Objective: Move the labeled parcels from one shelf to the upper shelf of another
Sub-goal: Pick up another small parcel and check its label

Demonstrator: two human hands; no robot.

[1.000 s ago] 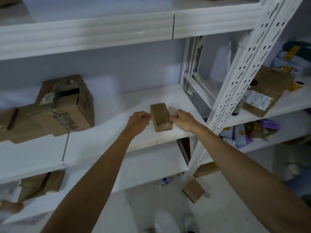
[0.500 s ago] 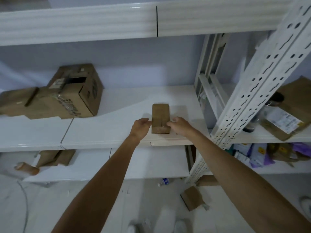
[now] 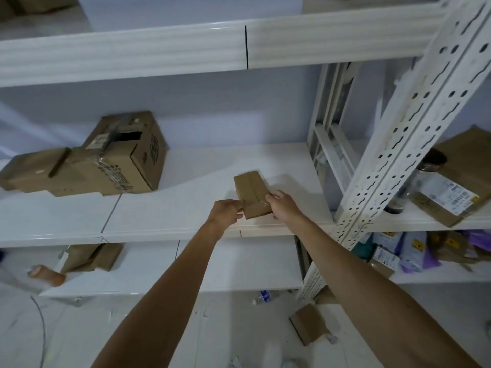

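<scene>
A small brown cardboard parcel lies on the white middle shelf, near its front edge. My left hand presses against the parcel's near left corner with fingers curled. My right hand grips its near right corner. Both arms reach up from below. No label shows on the parcel's top face. A higher white shelf runs across above it.
A larger torn carton and a flat box sit at the left of the same shelf. A perforated white upright stands to the right. Beyond it lies a labeled parcel beside a dark jar. Bagged packets fill the lower right shelf.
The view has shifted and the shelf now sits lower in frame. Both hands have stayed on the small parcel's near end, which now lies slightly turned.
</scene>
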